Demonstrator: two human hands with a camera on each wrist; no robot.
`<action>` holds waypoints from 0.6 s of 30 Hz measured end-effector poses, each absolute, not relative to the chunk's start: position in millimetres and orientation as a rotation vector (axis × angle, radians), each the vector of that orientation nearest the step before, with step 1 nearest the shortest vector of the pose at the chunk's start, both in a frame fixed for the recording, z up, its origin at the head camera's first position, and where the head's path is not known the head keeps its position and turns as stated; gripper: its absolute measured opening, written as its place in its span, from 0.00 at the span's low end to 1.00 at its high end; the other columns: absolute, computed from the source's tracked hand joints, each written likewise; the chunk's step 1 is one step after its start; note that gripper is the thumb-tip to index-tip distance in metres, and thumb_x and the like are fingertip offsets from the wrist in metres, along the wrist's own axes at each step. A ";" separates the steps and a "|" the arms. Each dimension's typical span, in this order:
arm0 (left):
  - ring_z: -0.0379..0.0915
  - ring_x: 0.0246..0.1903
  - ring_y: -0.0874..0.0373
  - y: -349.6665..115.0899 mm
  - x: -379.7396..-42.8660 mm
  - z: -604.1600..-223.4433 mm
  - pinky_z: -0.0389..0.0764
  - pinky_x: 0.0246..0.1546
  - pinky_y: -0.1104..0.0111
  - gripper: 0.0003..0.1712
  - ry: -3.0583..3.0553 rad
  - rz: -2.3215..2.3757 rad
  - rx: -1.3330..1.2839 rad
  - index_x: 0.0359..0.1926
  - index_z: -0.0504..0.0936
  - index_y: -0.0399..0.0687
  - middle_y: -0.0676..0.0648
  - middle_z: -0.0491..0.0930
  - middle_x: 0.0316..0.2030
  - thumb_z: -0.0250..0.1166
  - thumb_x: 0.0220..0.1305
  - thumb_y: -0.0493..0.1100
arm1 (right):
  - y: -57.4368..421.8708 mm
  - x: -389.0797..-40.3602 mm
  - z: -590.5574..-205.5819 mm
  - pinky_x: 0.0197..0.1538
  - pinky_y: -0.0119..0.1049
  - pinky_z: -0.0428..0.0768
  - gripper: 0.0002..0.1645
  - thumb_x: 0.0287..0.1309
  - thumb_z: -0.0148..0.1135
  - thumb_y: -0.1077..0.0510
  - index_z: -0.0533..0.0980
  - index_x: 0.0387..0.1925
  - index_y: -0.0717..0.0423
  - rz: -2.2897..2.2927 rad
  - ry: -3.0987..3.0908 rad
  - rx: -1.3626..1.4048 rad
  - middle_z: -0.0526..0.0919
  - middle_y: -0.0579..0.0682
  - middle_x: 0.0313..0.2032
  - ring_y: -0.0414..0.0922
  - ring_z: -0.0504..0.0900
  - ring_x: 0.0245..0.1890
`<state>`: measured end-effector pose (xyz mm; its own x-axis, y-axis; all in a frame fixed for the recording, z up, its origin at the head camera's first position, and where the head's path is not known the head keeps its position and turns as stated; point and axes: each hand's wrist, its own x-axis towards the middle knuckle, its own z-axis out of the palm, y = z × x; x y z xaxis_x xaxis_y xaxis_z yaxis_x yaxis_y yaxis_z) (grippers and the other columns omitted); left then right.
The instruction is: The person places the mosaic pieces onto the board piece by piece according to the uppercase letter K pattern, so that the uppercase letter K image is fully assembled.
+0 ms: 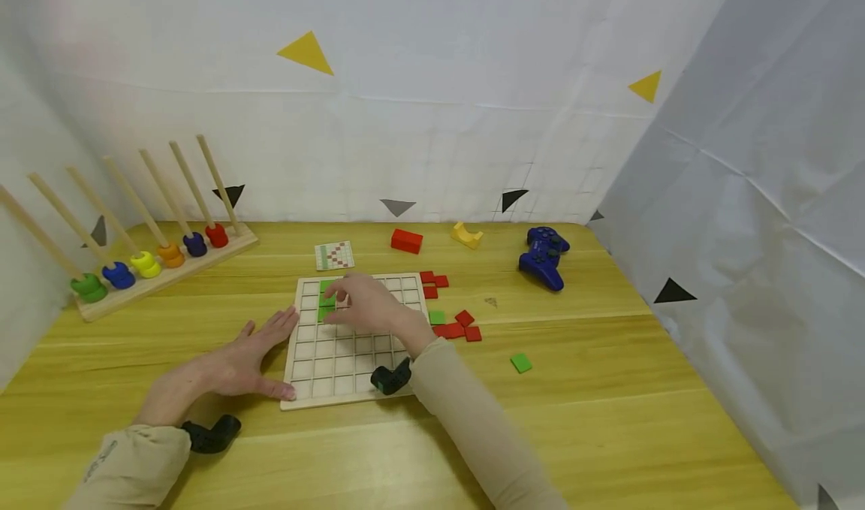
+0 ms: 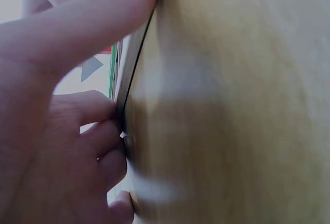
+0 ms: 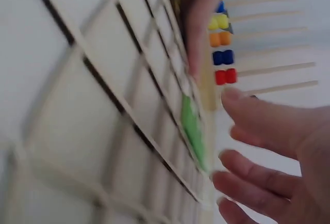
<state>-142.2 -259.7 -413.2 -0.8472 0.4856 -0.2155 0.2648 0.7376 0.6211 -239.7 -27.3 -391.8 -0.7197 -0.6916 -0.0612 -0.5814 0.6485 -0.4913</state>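
Observation:
A square wooden grid board (image 1: 324,367) lies on the table. My left hand (image 1: 239,360) rests with spread fingers at its left side, the thumb on the near left corner; in the left wrist view the fingertips are right at the board's edge (image 2: 135,43). Several green tiles (image 1: 327,315) sit in a column in the upper left cells. Over them hovers my right hand (image 1: 368,306), partly covering them in the head view. Its fingers are loosely bent, with thumb and fingertips apart and nothing between them in the right wrist view, close to the green tiles (image 3: 191,131).
Loose red tiles (image 1: 473,333) and a green tile (image 1: 437,317) lie by the board's right edge, another green tile (image 1: 521,363) farther right. Behind are a pattern card (image 1: 335,255), red block (image 1: 407,241), yellow arch (image 1: 466,235) and blue game controller (image 1: 544,258). A peg rack (image 1: 169,277) stands left.

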 end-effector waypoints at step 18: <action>0.28 0.76 0.31 -259.6 -142.7 -416.3 0.29 0.70 0.33 0.71 2.589 0.827 0.564 0.78 0.44 0.33 0.31 0.36 0.78 0.76 0.49 0.64 | 100.3 -239.3 -389.4 0.44 0.34 0.77 0.23 0.51 0.77 0.45 0.78 0.43 0.52 -0.667 2.402 -1.048 0.80 0.46 0.40 0.43 0.76 0.40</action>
<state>-142.7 -259.6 -416.3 -0.8539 0.4733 -0.2165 0.2603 0.7486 0.6098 -239.3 100.3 -389.4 -0.6197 -0.7604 -0.1941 -0.5513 0.5979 -0.5819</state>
